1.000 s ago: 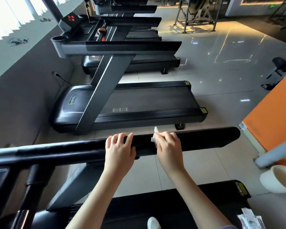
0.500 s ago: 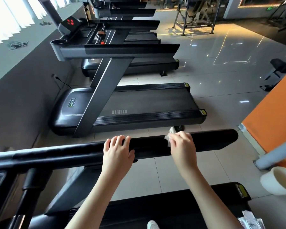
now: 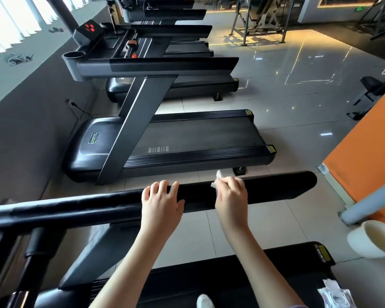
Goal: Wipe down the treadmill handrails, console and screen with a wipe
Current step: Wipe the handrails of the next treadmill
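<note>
In the head view, one black handrail (image 3: 280, 186) is seen running across under both hands. The left hand (image 3: 161, 202) is laid on it with fingers curled over its far edge, gripping it. Just to its right, apart from it, one white wipe (image 3: 218, 176) is pinched by the right hand (image 3: 230, 196) and pressed onto the rail's top; most of it is hidden beneath the fingers. Beyond the hands, a row of at least three more treadmills (image 3: 198, 134) is ranged along the wall. Below the right forearm, one white shoe (image 3: 205, 301) is shown on the belt, and one wipe packet (image 3: 333, 294) further right. One white container (image 3: 373, 241) is seen well to the right.
</note>
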A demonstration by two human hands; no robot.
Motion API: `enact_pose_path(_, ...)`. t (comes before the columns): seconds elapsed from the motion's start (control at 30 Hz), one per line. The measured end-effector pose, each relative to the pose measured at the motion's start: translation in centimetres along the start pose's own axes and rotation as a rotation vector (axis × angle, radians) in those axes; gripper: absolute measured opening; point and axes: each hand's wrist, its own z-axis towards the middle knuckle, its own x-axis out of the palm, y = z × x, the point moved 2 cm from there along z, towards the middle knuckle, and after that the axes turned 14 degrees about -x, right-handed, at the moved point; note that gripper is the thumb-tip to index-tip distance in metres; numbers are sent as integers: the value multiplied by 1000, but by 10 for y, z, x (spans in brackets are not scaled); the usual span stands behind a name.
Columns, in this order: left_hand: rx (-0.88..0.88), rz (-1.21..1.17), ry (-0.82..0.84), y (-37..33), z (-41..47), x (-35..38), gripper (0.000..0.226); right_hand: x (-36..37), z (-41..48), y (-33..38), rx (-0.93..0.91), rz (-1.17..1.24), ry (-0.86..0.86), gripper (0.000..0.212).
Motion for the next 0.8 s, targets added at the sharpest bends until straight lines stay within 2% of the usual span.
enact_pose_path(0.1,5,-2,7,-3,0,1,48,-6,-2,-8,-145,18,47,13)
enact_pose_path(0.2,7,7,17,-5,2,2,47,-18,0,-42,-23,-81,16,17)
enact_pose_path(0.3,-2,7,14,-7,3,1,46,-11,-1,-37,64,-102,-46,25)
enact_pose_path(0.4,18,12,-14,-10,1,1,52,-8,-5,-18,-101,-15,-15,12)
enact_pose_path(0.47,32,11,-30,-11,1,1,53,-16,-5,-28,-159,-14,3,25)
enact_pose_path(0.53,29,8,-37,-10,2,1,51,-20,-4,-48,-89,-86,-15,28)
enact_pose_path(0.63,10,23,-30,-12,2,3,49,-16,-1,-52,72,-137,-82,11)
enact_pose_path(0.73,2,45,-23,-19,3,4,47,-8,-1,-26,-55,-32,-15,12)
enact_pose_path(0.8,8,53,-21,-22,3,4,47,-14,-4,-29,-138,17,20,23)
